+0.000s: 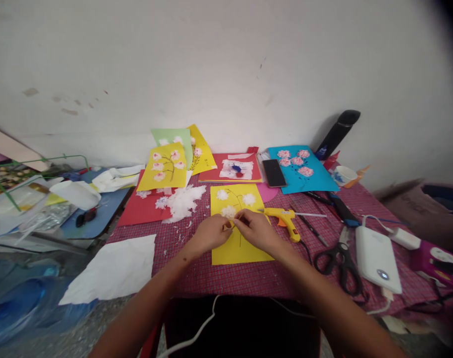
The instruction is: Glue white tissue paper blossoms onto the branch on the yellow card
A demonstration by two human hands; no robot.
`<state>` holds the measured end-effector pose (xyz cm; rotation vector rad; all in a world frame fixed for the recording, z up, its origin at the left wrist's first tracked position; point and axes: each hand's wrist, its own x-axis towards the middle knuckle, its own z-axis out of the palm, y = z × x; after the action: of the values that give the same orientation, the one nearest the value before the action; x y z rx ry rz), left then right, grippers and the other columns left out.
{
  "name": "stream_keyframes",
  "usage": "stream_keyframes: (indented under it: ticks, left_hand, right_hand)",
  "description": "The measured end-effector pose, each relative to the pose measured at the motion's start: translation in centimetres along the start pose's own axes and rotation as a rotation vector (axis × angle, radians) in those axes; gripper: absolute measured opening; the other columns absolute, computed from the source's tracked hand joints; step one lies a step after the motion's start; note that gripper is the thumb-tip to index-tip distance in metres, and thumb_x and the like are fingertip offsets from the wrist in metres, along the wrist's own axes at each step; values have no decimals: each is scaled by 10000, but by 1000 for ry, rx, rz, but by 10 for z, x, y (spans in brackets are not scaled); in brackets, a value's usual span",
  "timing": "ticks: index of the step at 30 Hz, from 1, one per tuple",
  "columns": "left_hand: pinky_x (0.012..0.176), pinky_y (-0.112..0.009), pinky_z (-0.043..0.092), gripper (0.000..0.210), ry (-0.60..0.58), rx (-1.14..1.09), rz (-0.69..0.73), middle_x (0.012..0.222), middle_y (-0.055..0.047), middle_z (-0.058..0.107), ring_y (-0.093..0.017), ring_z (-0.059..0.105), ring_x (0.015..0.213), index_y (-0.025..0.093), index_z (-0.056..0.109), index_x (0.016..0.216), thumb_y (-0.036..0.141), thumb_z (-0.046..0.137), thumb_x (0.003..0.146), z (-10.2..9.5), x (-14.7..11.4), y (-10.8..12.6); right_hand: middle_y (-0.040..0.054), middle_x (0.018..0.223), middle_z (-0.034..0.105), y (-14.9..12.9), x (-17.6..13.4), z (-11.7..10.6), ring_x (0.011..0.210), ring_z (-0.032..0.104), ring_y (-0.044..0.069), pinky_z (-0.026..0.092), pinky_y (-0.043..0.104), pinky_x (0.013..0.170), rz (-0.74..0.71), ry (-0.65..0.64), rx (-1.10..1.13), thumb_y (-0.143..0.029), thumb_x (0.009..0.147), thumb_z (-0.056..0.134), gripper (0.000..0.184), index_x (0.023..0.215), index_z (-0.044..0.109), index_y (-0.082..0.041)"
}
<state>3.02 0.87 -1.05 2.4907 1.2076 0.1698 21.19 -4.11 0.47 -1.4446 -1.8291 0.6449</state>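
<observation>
My left hand [213,231] and my right hand [254,228] meet over a yellow sheet of paper [226,253], fingertips pinched together. Between them is a small pale scrap of paper [231,223], partly hidden by the fingers. Drawn on the yellow sheet is a dark branch, with white paper flowers [249,199] on its upper part. One flower sits just behind my fingertips. To the right of my right hand lies a yellow glue gun [284,219]. Torn white tissue paper [185,203] is heaped left of the sheet.
Finished flower pictures lie behind: a yellow one [163,166] at left and a blue one [316,174] at right. A phone [274,173] rests between. Scissors [340,263], a brush [312,229] and a white power bank [377,258] are at right. A white sheet [114,268] overhangs the left edge.
</observation>
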Motion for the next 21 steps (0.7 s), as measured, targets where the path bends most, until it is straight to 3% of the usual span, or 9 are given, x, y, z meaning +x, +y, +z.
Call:
stream_keyframes:
  ticks: [6,21]
  left_hand:
    - [642,-277,416,314,-11,52,-18,786,-66,661,-180,603,702,172,691,783,343,484,945,0,2,6]
    - [678,-283,443,259,-29,83,-22,823,-75,670,-188,606,745,170,711,810,242,478,898,-5,2,9]
  right_hand:
    - [31,819,726,2,-2,2,729,656,171,456,265,660,-23,11,-10,-232,918,562,119,870,665,-199]
    - [29,784,695,4,-6,1,692,626,169,447,271,642,9,73,31,-272,940,524,158,876,652,-204]
